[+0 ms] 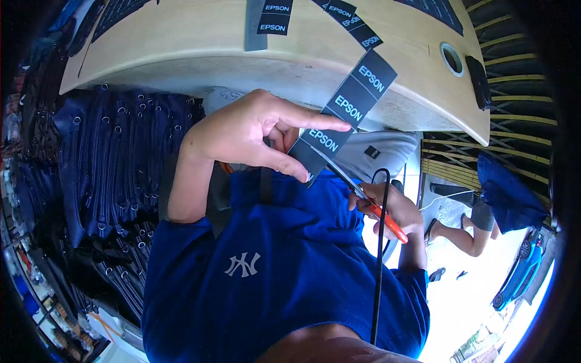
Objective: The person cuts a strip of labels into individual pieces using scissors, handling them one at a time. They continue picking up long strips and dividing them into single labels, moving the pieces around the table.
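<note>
My left hand (239,130) is closed on a dark strip of labels (370,77) printed EPSON in white. The index finger lies across the strip's middle and the thumb presses near its lower end. My right hand (393,209) grips scissors (390,225) with orange handles, its fingers partly hidden behind them. The metal blades (346,176) reach up and left to the lower part of the strip, beside the lowest full EPSON print. Whether the blades are parted there is hard to make out.
More EPSON labels (274,17) lie on the pale wooden table (181,36), with a fanned bunch of labels (357,27) to their right. Dark straps with metal rings (121,157) hang at left. A folding metal gate (514,78) and another person's leg (463,239) are at right.
</note>
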{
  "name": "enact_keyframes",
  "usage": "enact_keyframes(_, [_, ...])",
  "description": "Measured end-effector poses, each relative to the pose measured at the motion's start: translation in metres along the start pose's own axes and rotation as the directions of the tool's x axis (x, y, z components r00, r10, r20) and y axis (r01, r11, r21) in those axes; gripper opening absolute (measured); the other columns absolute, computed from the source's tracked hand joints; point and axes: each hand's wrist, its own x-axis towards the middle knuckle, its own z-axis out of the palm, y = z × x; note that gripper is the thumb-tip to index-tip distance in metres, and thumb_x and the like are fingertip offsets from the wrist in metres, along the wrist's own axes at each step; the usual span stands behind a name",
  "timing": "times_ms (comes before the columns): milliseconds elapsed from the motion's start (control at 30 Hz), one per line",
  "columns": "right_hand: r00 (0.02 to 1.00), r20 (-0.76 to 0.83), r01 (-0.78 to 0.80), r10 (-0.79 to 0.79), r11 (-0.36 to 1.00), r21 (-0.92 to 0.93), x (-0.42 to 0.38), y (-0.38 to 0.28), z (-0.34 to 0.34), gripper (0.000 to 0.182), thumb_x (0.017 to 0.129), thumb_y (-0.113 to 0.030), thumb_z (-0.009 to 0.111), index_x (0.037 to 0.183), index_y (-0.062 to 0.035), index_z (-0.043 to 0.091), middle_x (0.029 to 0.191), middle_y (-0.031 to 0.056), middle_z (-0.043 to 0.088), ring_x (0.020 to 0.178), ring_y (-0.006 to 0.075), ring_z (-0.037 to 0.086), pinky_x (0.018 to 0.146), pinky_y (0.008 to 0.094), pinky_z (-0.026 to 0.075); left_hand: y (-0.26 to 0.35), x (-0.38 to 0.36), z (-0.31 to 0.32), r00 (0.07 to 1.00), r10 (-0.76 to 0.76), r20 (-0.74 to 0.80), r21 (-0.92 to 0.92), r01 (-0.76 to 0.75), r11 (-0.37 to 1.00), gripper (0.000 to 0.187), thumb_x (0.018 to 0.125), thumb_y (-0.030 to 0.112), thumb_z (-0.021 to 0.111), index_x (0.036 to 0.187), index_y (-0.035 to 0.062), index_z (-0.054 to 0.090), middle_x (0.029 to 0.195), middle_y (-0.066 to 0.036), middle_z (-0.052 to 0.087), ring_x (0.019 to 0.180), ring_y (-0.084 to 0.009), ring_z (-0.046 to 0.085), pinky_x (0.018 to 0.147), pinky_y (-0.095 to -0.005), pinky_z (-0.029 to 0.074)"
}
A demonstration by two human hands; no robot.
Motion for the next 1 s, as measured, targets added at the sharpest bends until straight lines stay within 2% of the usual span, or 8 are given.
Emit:
enact_keyframes(100, [0.997, 0.057, -0.043, 0.044, 0.999, -0.018, 0.001, 0.003, -0.003, 0.090, 0.059, -0.078, 0.055, 0.093, 0.0049, 0.055, 0.069, 0.0032, 0.050, 0.057, 0.0107, 0.047, 0.053, 0.0250, 0.036, 0.002, 0.002, 0.002, 1.000, 0.025, 0.017, 0.020, -0.025, 0.999, 0.070, 0.063, 0.000, 0.080, 0.127, 0.0095, 0.053, 0.095, -0.003, 0.067, 0.059, -0.0014, 0.053, 0.051, -0.0177, 0.045])
enact_keyframes(333, [1.000, -0.010, 0.021, -0.021, 1.000, 0.008, 0.001, 0.007, 0.000, 0.090, 0.063, -0.081, 0.050, 0.094, 0.0038, 0.055, 0.077, 0.0066, 0.055, 0.059, 0.0114, 0.049, 0.054, 0.0259, 0.039, -0.004, 0.005, 0.005, 0.999, 0.031, 0.012, -0.019, -0.031, 0.999, 0.070, 0.063, 0.003, 0.081, 0.127, 0.0111, 0.054, 0.093, -0.003, 0.067, 0.056, -0.0001, 0.049, 0.049, -0.0170, 0.042])
enact_keyframes(400, [0.994, 0.106, 0.000, 0.003, 0.999, -0.033, 0.002, 0.001, -0.008, 0.085, 0.066, -0.077, 0.053, 0.095, 0.0029, 0.054, 0.081, 0.0079, 0.057, 0.061, 0.0117, 0.050, 0.056, 0.0257, 0.041, -0.005, 0.006, 0.005, 0.999, 0.020, 0.027, -0.017, -0.019, 1.000, 0.070, 0.062, 0.003, 0.081, 0.127, 0.0112, 0.054, 0.097, -0.005, 0.067, 0.057, 0.0001, 0.049, 0.049, -0.0169, 0.042])
enact_keyframes(500, [1.000, 0.029, 0.007, -0.007, 1.000, 0.009, 0.002, 0.005, -0.001, 0.082, 0.066, -0.075, 0.056, 0.094, 0.0023, 0.055, 0.081, 0.0077, 0.057, 0.062, 0.0117, 0.050, 0.056, 0.0252, 0.041, -0.002, 0.006, 0.003, 0.999, -0.018, 0.049, 0.020, 0.017, 1.000, 0.070, 0.062, 0.003, 0.081, 0.126, 0.0106, 0.054, 0.102, -0.006, 0.067, 0.059, -0.0001, 0.049, 0.050, -0.0169, 0.043])
enact_keyframes(700, [0.997, 0.041, -0.059, 0.060, 0.998, -0.021, 0.001, 0.000, -0.002, 0.078, 0.068, -0.072, 0.056, 0.092, 0.0021, 0.056, 0.079, 0.0078, 0.058, 0.062, 0.0130, 0.053, 0.055, 0.0253, 0.042, -0.007, 0.008, 0.004, 0.999, 0.030, 0.037, 0.003, -0.030, 1.000, 0.070, 0.062, 0.003, 0.081, 0.126, 0.0107, 0.055, 0.102, -0.006, 0.067, 0.060, -0.0004, 0.049, 0.049, -0.0170, 0.043])
enact_keyframes(833, [0.997, 0.033, -0.065, 0.067, 0.996, -0.068, 0.001, -0.005, -0.004, 0.076, 0.070, -0.072, 0.055, 0.090, 0.0010, 0.057, 0.074, 0.0069, 0.058, 0.060, 0.0148, 0.056, 0.054, 0.0269, 0.043, -0.005, 0.009, 0.002, 0.998, -0.009, 0.067, 0.023, 0.008, 1.000, 0.070, 0.061, 0.003, 0.081, 0.126, 0.0110, 0.055, 0.101, -0.006, 0.067, 0.059, -0.0007, 0.049, 0.049, -0.0175, 0.042])
enact_keyframes(900, [0.998, -0.015, 0.056, -0.057, 0.997, -0.052, 0.002, -0.009, -0.002, 0.035, 0.079, -0.033, 0.069, 0.081, -0.0011, 0.055, 0.065, 0.0069, 0.054, 0.058, 0.0215, 0.053, 0.053, 0.0326, 0.040, -0.005, 0.008, 0.004, 0.999, -0.005, 0.042, 0.008, 0.004, 1.000, 0.070, 0.061, 0.004, 0.082, 0.126, 0.0112, 0.055, 0.101, -0.006, 0.067, 0.057, -0.0012, 0.048, 0.048, -0.0178, 0.042])
enact_keyframes(1000, [0.999, -0.036, 0.028, -0.032, 0.994, -0.108, 0.001, -0.009, -0.001, 0.037, 0.081, -0.035, 0.068, 0.078, -0.0003, 0.055, 0.062, 0.0085, 0.052, 0.055, 0.0236, 0.051, 0.052, 0.0338, 0.038, -0.004, 0.009, 0.002, 0.999, -0.005, 0.044, 0.057, 0.002, 0.998, 0.070, 0.061, 0.003, 0.081, 0.126, 0.0115, 0.055, 0.100, -0.005, 0.067, 0.056, -0.0016, 0.048, 0.048, -0.0179, 0.041])
